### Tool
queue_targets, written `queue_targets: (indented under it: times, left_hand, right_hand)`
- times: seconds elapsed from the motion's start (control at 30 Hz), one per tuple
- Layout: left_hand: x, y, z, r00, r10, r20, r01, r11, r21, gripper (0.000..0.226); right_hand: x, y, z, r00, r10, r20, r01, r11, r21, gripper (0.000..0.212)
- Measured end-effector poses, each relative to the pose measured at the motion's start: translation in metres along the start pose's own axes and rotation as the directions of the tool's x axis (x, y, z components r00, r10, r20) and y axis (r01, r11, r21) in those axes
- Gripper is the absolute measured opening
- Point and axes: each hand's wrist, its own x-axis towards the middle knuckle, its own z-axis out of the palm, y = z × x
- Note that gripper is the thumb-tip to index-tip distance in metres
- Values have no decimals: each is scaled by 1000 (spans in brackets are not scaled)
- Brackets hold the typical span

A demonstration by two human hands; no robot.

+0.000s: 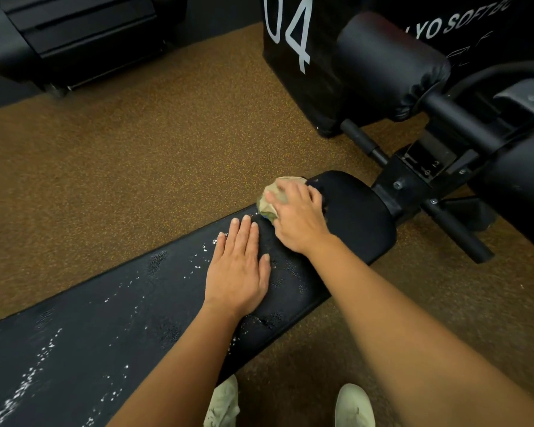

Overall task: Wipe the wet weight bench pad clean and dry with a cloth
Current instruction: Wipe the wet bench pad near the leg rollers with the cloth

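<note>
A long black bench pad (111, 306) runs from the lower left to the middle right, speckled with water drops along most of its length. My right hand (299, 220) presses a crumpled beige-green cloth (275, 195) against the pad's far edge, near its rounded end (361, 217). My left hand (238, 266) lies flat on the pad with fingers together and holds nothing, just left of the right hand. Most of the cloth is hidden under my right hand's fingers.
The black bench frame with roller pads (392, 63) and a pull pin (364, 143) stands at the right. A black soft box marked 04 (293, 41) sits behind it. Dark equipment (80, 35) fills the far left. Brown speckled floor (136, 143) surrounds the bench; my shoes (352, 408) are below.
</note>
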Motion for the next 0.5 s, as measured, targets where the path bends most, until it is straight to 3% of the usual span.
queue_targets:
  times: [0.13, 0.33, 0.5]
  left_hand:
    - [-1, -1, 1, 1000, -12, -22, 11, 1000, -6, 70]
    - [-1, -1, 5, 999, -25, -27, 25, 999, -24, 68]
    - [-1, 0, 3, 999, -44, -31, 43, 999, -25, 70]
  right_hand:
    - [-16, 10, 0, 966, -223, 133, 221, 975, 30, 61]
    - [0, 0, 2, 992, -30, 121, 30, 1000, 3, 63]
    - [-17, 7, 0, 959, -241, 152, 237, 971, 43, 65]
